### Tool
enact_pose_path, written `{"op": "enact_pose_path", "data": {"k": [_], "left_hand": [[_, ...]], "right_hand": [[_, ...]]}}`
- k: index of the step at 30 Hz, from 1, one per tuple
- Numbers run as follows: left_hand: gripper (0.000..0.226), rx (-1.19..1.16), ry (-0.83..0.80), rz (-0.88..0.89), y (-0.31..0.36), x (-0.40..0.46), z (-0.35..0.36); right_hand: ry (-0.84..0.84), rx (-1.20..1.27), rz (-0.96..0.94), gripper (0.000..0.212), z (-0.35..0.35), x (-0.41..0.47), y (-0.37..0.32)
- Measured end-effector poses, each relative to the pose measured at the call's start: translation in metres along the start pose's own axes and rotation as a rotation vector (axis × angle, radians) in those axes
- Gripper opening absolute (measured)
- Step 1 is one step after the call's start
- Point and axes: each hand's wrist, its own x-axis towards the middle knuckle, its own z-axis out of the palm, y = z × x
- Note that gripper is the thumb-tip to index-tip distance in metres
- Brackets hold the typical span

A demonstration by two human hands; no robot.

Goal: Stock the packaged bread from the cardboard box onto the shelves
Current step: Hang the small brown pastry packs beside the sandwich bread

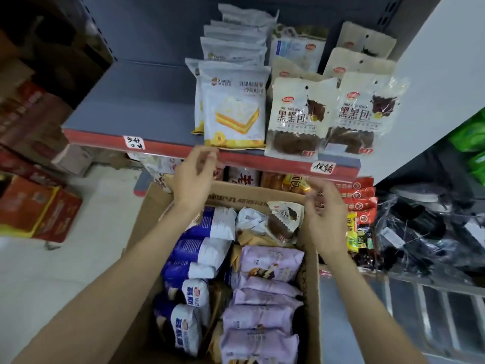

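I had both hands raised over the open box [147, 222], between it and the front edge of the shelf [126, 101]. My left hand [193, 177] hung just below the shelf's red rail [168, 147], fingers loosely curled and parted, nothing in it; its fingertips came close under the white pack [233, 106] at the shelf front, though I could not tell if they touched. My right hand [325, 214] hovered over the box's right wall, thumb and fingers half bent toward each other, also holding nothing.

On the shelf the white packs stood in a row running back from the front, left of centre. Just beside them on the right stood two rows of brown packs [296, 116], the front pair leaning forward over the rail. The left part of the shelf was bare grey board. Two handwritten labels [134, 142] were stuck on the rail.

In the box, blue packs [191, 261] lay stacked along the left side and purple packs [265, 311] along the right. At the far end one more brown pack [284, 222] lay tilted on top, next to a crumpled white one.

Below the rail, a lower shelf showed red and orange packets [359, 195]. Red cartons [39, 206] sat on the floor to the left.
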Motion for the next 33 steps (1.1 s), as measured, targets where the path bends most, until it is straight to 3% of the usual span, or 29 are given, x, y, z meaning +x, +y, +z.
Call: {"op": "enact_pose_path", "data": {"k": [2, 6, 9, 12, 14, 17, 21, 26, 29, 33], "left_hand": [[0.010, 0.192, -0.039, -0.061, -0.044, -0.013, -0.020], [0.068, 0.558, -0.256, -0.176, -0.140, -0.022, -0.034], [0.085, 0.808, -0.419, -0.146, -0.180, -0.026, -0.018], [0.078, 0.923, -0.351, -0.085, -0.200, -0.026, -0.001], [0.061, 0.921, -0.259, -0.094, -0.217, -0.023, 0.001], [0.026, 0.883, -0.149, -0.038, -0.226, -0.020, -0.002], [0.020, 0.775, -0.040, 0.018, -0.207, -0.025, -0.006], [0.021, 0.606, 0.110, 0.054, -0.168, -0.034, -0.017], [0.024, 0.455, 0.115, 0.062, -0.135, -0.038, -0.026], [0.029, 0.325, -0.016, 0.204, -0.064, -0.042, -0.023]], "right_hand": [[-0.129, -0.187, -0.070, 0.021, 0.020, -0.021, 0.024], [-0.322, -0.437, 0.014, 0.022, 0.059, -0.030, 0.069], [-0.378, -0.592, 0.072, 0.023, 0.076, -0.018, 0.094], [-0.322, -0.924, 0.047, 0.031, 0.084, -0.005, 0.118], [-0.316, -1.092, 0.053, 0.035, 0.089, 0.001, 0.127], [-0.236, -1.147, 0.060, 0.030, 0.096, 0.011, 0.129], [-0.354, -1.210, 0.082, 0.025, 0.098, 0.013, 0.123], [-0.414, -1.003, 0.003, 0.025, 0.088, 0.004, 0.102], [-0.292, -0.636, 0.064, 0.016, 0.070, -0.013, 0.088], [-0.141, -0.069, 0.263, 0.008, 0.032, -0.036, 0.053]]}}
